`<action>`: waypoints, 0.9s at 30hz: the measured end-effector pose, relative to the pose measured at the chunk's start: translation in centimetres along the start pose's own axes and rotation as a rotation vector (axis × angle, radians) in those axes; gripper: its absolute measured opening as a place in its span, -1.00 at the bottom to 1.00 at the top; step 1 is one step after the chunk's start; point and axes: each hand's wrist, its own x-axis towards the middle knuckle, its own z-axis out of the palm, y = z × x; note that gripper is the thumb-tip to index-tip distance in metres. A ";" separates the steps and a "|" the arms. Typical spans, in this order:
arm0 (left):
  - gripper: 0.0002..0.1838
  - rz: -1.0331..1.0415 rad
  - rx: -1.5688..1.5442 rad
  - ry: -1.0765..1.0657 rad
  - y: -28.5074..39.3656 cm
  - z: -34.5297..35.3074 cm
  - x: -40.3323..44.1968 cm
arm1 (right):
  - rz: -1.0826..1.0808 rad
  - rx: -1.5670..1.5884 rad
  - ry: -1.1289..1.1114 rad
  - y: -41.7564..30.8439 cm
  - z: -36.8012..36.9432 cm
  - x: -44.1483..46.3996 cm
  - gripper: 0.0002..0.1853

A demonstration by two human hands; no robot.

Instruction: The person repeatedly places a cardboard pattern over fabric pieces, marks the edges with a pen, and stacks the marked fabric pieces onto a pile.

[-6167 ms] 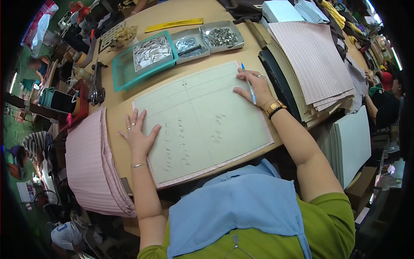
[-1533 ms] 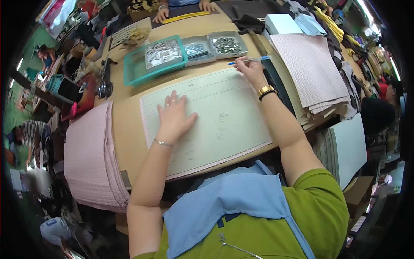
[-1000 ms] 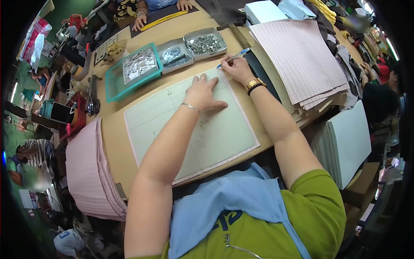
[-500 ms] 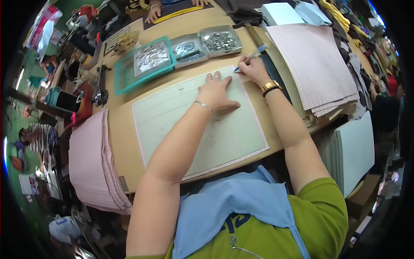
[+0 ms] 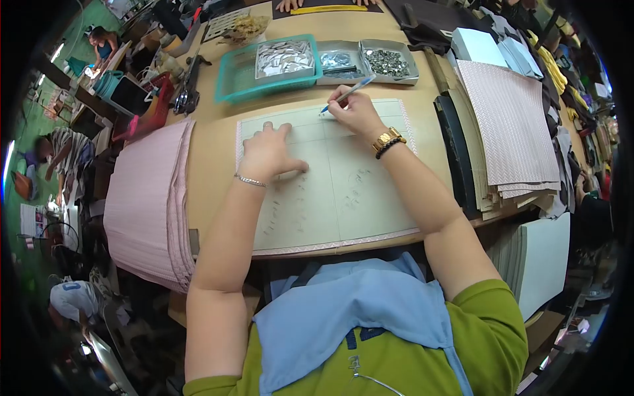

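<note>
A pale green pattern board (image 5: pixel 310 204) with pencilled lines and writing lies over a slightly larger pink textured sheet (image 5: pixel 411 132), whose border shows around it. My left hand (image 5: pixel 267 152) presses flat on the board's upper left, fingers spread. In my right hand (image 5: pixel 356 113) is a blue-and-white pen (image 5: pixel 352 91), its blue tip down at the board's upper middle. Whether the tip touches the surface I cannot tell.
Beyond the board stand a teal tray (image 5: pixel 231 97) and a box of metal pieces (image 5: pixel 413 78). Pink sheets are stacked at left (image 5: pixel 148 191) and right (image 5: pixel 508 125). Across the table are another person's hands (image 5: pixel 288 5). A dark strip (image 5: pixel 456 155) lies right of the board.
My right hand has moved left with the pen, from the board's upper right corner to its upper middle. My left hand has shifted left on the board. The camera view has turned.
</note>
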 end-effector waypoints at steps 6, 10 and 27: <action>0.10 0.027 -0.028 0.024 -0.8 1.0 -0.1 | 0.011 -0.128 0.000 -0.5 1.0 -0.2 -0.81; 0.04 0.017 -0.002 -0.019 -0.7 1.1 0.1 | 0.012 -0.189 -0.012 -1.1 1.4 0.0 -0.80; 0.09 0.025 0.018 0.011 -0.6 1.3 0.2 | 0.023 -0.222 0.022 -0.8 1.2 0.6 -0.75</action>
